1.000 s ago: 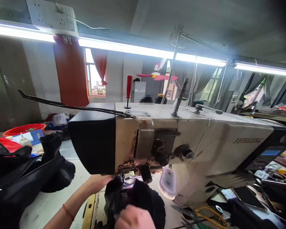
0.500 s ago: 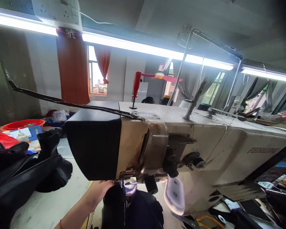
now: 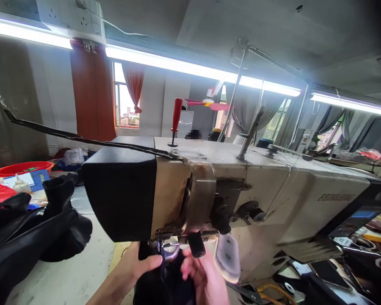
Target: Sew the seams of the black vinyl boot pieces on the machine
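A white sewing machine (image 3: pixel 273 186) with a black end cover (image 3: pixel 119 197) fills the middle of the view. Black fabric (image 3: pixel 150 288) lies under its needle area, close to the metal presser foot (image 3: pixel 171 252). My left hand (image 3: pixel 131 267) is closed on the left side of this fabric, the thumb across its front and the other fingers mostly hidden. On the right side, my right hand (image 3: pixel 206 275) hovers beside the fabric with loosely curled fingers somewhat apart; nothing shows in them. A black knob-like part (image 3: pixel 197 245) hangs just above it.
Black garment pieces (image 3: pixel 60 228) are heaped on the left of the table. Behind them stand a red basin (image 3: pixel 22 168) and a blue box (image 3: pixel 41 180). A red-handled screwdriver (image 3: pixel 177 116) stands on the machine. Yellow-handled scissors (image 3: pixel 273 292) lie at lower right.
My right hand has come into view beside the fabric. My left thumb now reaches over the fabric's front. The whole view has shifted slightly, moving the machine a little leftward.
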### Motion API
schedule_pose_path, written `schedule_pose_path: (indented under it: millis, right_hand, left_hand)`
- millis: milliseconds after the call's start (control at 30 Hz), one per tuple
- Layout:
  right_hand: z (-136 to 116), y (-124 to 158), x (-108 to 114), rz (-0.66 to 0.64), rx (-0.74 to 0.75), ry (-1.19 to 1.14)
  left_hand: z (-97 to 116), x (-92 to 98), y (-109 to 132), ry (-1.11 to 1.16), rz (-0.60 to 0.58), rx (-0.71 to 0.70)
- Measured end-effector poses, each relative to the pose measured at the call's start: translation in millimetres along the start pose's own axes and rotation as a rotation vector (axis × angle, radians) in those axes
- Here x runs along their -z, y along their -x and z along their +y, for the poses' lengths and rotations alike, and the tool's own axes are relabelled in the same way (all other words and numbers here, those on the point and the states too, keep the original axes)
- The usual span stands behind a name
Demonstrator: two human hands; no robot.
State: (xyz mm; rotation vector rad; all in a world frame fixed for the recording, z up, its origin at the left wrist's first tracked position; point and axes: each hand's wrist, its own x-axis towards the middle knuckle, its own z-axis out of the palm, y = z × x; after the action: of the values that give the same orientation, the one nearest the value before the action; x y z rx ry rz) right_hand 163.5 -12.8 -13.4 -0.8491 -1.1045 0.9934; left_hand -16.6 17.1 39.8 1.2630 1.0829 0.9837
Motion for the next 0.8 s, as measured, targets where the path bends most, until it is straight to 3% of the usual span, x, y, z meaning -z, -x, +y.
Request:
schedule_pose_path:
  millis: [67,133,233,300,467,600,800]
  right_hand:
    - [-1,-12,3,0.045,0.073,-0.058]
    - [-8,-19,3,-0.018,0.290,0.183]
    - [-27,-27,2,-0.304,0.635,0.693]
    - [-39,-33,3,-0.489,0.759,0.863]
    - [-45,-44,11,-0.600,0.865,0.989]
    - [-46,-44,7,-0.559,0.847,0.990]
    - [-46,-47,6,-0.508,0.886,1.003]
  left_hand:
    - [4,-4.4,2,-0.046,0.002,-0.017]
    - [6,-6.5,2,-0.044,0.004,-0.040]
    - [8,-4.5,1,0.022,-0.021,-0.050]
    - [9,-1.6,2,0.070,-0.051,-0.011]
    - [12,2.9,3,0.120,-0.089,0.071]
    - [9,4.1,1,0.136,-0.076,0.085]
    - [2,-0.7,1,0.347,-0.079,0.110]
